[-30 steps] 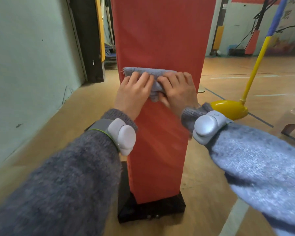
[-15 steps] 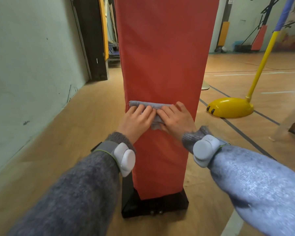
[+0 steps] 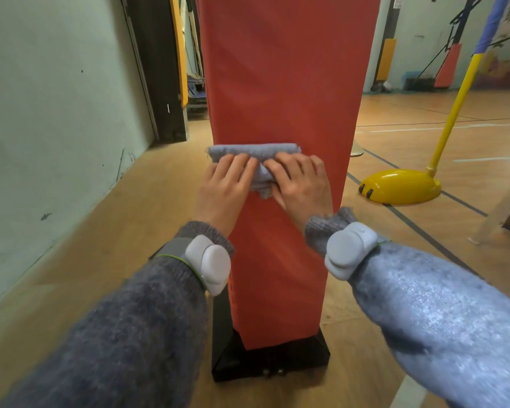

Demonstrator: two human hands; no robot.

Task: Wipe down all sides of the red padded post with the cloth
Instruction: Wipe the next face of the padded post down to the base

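The red padded post (image 3: 280, 83) stands upright straight ahead on a black base (image 3: 271, 362). A folded grey-blue cloth (image 3: 253, 151) lies flat against its near face at about mid height. My left hand (image 3: 224, 189) and my right hand (image 3: 299, 184) sit side by side on the cloth, fingers spread and pointing up, both pressing it against the padding. The lower part of the cloth is hidden under my hands. Both wrists carry white trackers over grey sleeves.
A pale green wall (image 3: 56, 119) runs along the left, with a dark doorway (image 3: 156, 69) behind it. A yellow pole on a yellow dome base (image 3: 401, 187) stands to the right on the wooden floor. A pale stool (image 3: 507, 216) is at the right edge.
Both hands slid the cloth down the post's near face, then back up a little. The view also shifted slightly.
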